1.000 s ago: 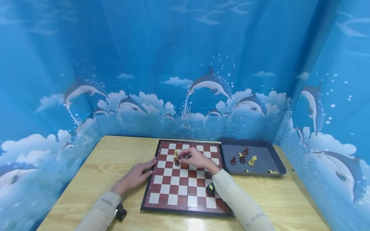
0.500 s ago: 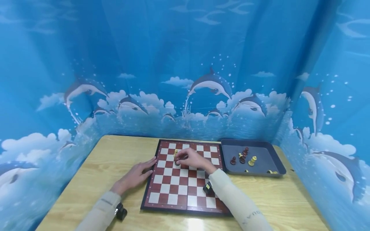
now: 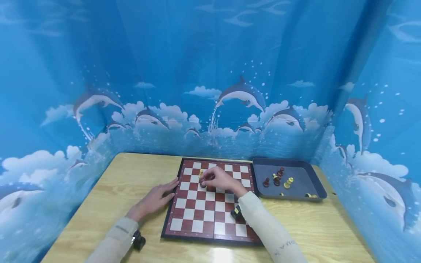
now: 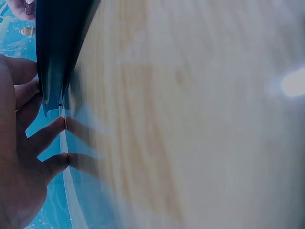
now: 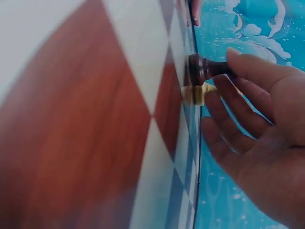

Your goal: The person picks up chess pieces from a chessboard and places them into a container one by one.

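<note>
My right hand (image 3: 221,179) is over the upper left of the chessboard (image 3: 197,225). Its thumb and fingertips pinch the top of a dark brown chess piece (image 5: 202,70), whose round base is at the board surface. The fingers hide its top, so its exact kind cannot be told. Just behind it stands a yellow chess piece (image 3: 201,172), partly covered by the hand. My left hand (image 3: 152,201) rests by the board's left edge with fingers extended; in the left wrist view its thumb side touches the dark board rim (image 4: 57,62).
A grey tray (image 3: 306,175) at the board's right holds several yellow and dark chess pieces, among them a tall yellow one (image 3: 288,183) and a dark pawn (image 3: 266,182). The wooden table (image 3: 131,171) ends against a blue dolphin-print curtain (image 3: 177,109).
My right hand has shifted slightly left and its fingers cover more of the dark chess piece. The left hand has stayed in place. The head view has shifted a little.
</note>
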The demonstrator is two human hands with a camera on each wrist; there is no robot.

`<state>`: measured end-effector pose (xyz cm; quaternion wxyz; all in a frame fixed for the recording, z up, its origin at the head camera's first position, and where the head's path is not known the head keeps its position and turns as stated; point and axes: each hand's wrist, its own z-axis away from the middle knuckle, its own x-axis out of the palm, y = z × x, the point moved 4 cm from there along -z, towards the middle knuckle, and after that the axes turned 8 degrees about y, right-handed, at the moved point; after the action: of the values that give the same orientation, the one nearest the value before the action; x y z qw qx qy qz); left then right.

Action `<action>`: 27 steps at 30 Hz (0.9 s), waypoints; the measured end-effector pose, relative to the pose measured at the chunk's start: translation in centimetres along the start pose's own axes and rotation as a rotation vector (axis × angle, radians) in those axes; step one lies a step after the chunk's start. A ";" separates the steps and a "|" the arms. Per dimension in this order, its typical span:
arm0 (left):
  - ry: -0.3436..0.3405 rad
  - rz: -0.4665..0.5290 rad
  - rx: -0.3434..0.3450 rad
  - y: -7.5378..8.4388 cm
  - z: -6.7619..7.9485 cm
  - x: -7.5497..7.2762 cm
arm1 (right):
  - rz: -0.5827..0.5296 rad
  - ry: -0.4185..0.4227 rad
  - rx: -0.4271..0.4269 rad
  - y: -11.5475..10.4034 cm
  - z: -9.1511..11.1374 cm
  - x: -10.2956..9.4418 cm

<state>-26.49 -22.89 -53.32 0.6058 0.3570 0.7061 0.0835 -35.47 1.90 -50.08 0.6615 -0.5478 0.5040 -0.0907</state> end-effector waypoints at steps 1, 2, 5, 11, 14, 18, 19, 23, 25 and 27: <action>-0.002 0.001 -0.002 0.0 0.0 0.1 | -0.003 0.017 -0.007 -0.2 0.1 -0.2; -0.006 -0.002 -0.004 0.0 0.0 0.1 | -0.006 0.035 -0.015 -0.5 0.2 -0.5; -0.011 -0.008 -0.003 -0.1 0.1 0.4 | -0.023 0.086 -0.043 -1.5 0.8 -1.5; 0.007 -0.009 0.014 0.2 0.1 0.3 | -0.032 0.118 -0.061 -2.4 2.3 -3.3; 0.013 -0.005 0.023 0.4 -0.1 0.3 | -0.070 0.135 -0.051 -2.5 3.3 -4.1; 0.007 -0.008 0.023 0.3 -0.3 0.5 | -0.144 0.186 -0.040 -3.2 5.0 -5.6; 0.007 -0.008 0.023 0.3 -0.3 0.5 | -0.159 0.197 -0.034 -3.5 5.4 -6.1; 0.004 -0.008 0.013 0.2 -0.4 0.5 | -0.166 0.271 -0.035 -3.1 6.6 -7.7; 0.004 -0.006 0.002 0.2 -0.4 0.3 | -0.142 0.304 -0.037 -2.7 7.1 -8.5; 0.002 -0.009 -0.006 0.2 -0.4 0.1 | -0.098 0.343 -0.053 -1.9 7.4 -9.1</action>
<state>-26.78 -22.59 -53.18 0.6064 0.3519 0.7082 0.0832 -33.28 12.02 -44.11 0.5462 -0.5654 0.5842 -0.2017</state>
